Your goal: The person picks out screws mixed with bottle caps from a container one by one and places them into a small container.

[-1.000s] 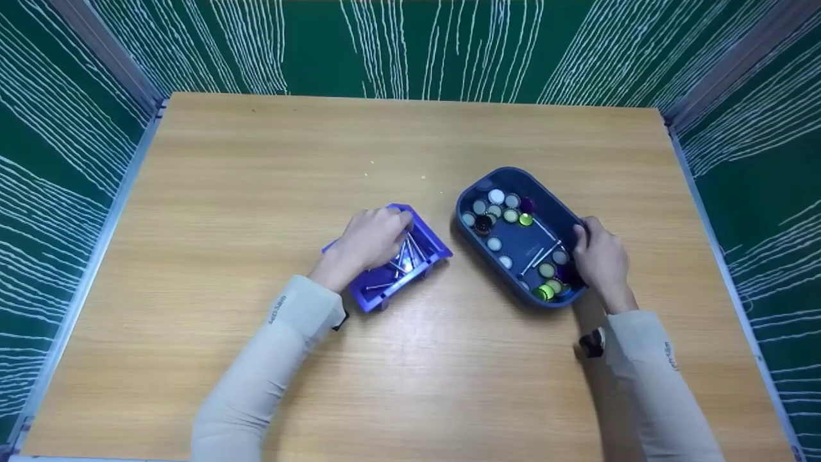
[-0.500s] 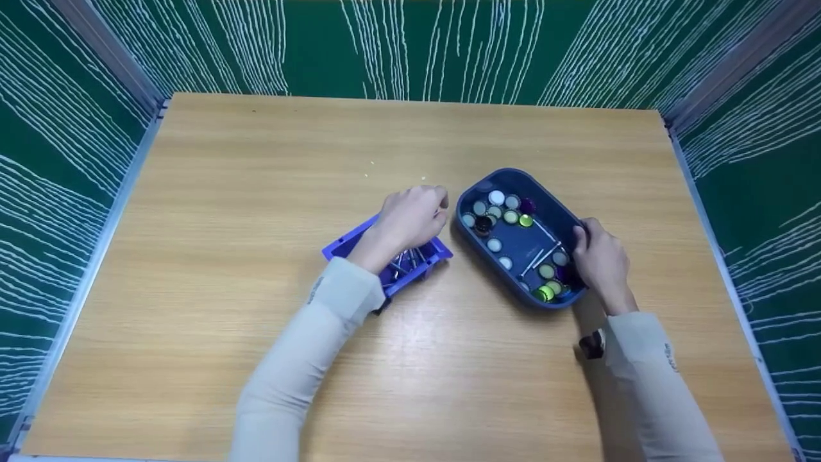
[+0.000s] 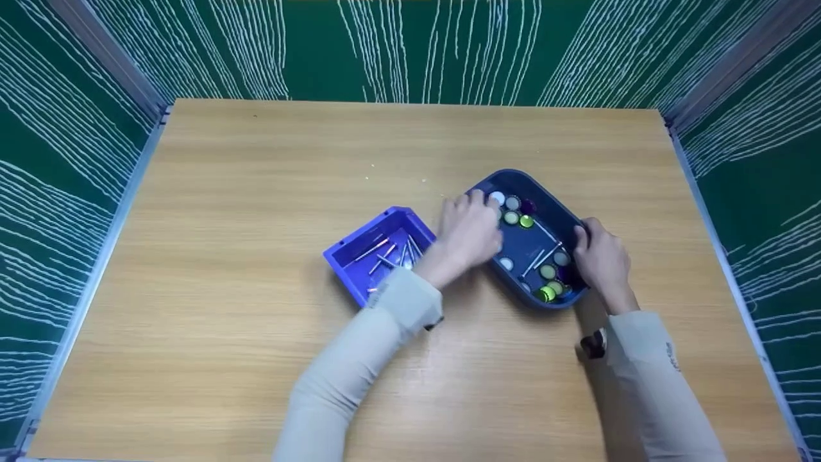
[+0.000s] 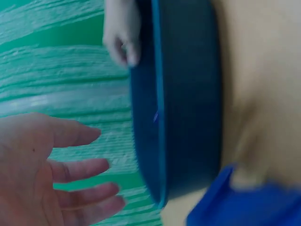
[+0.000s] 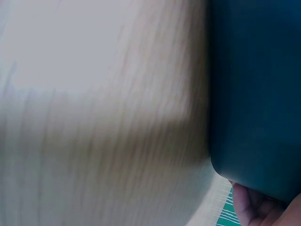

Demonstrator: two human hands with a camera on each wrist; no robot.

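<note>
My left hand (image 3: 471,230) is over the left end of a dark blue tub (image 3: 523,247). In the left wrist view that hand (image 4: 35,165) has its fingers loosely extended with nothing between them, beside the tub's wall (image 4: 190,103). My right hand (image 3: 601,263) grips the tub's right rim, thumb on the inside. Inside the tub lie several bottle caps (image 3: 511,217), white, green and purple, and a few nails (image 3: 540,258). Left of it stands a purple-blue bin (image 3: 346,264) with several nails (image 3: 371,249) in it, partly covered by my left sleeve.
Both containers stand on a wooden table (image 3: 244,256), a small gap between them. Tiny white specks (image 3: 372,165) dot the tabletop behind. Green walls with white streaks (image 3: 442,51) enclose the table at the back and sides.
My left hand has moved right, from inside the purple-blue bin to over the tub, uncovering more nails in the bin. My right hand has kept its grip on the tub.
</note>
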